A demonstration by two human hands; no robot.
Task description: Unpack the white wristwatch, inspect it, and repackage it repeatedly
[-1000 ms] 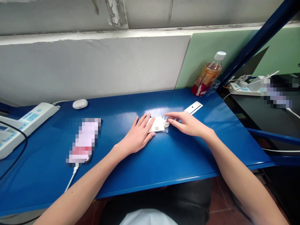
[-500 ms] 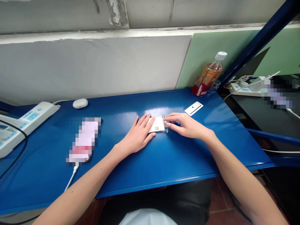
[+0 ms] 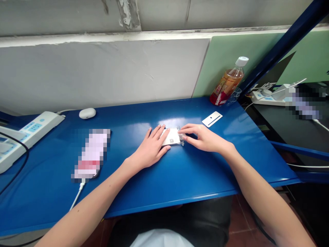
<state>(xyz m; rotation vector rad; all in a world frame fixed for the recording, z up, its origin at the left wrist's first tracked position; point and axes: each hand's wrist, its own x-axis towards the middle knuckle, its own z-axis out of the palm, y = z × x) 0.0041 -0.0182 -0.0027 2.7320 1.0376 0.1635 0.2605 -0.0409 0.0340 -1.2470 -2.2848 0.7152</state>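
Observation:
A small flat white packet (image 3: 171,138) with a small dark square code printed on it lies on the blue desk (image 3: 164,181). Fingers spread and stretched out, my left hand (image 3: 151,147) rests flat over the packet's left part and covers it. Crinkled clear plastic wrapping (image 3: 182,141) sticks out at the packet's right end. My right hand (image 3: 199,137) has thumb and fingertips pinched on this plastic. Up and to the right of my right hand lies a white card (image 3: 212,119) with a dark stripe and a dot.
A phone (image 3: 92,154) with a white cable lies at left. Behind it sit a white earbud case (image 3: 87,113) and a power strip (image 3: 36,132). A drink bottle (image 3: 228,84) stands at the back right, beside a blue metal post (image 3: 280,41).
Both hands stay almost where they were, the left still flat on the packet. My right fingertips have shifted very slightly left at the plastic.

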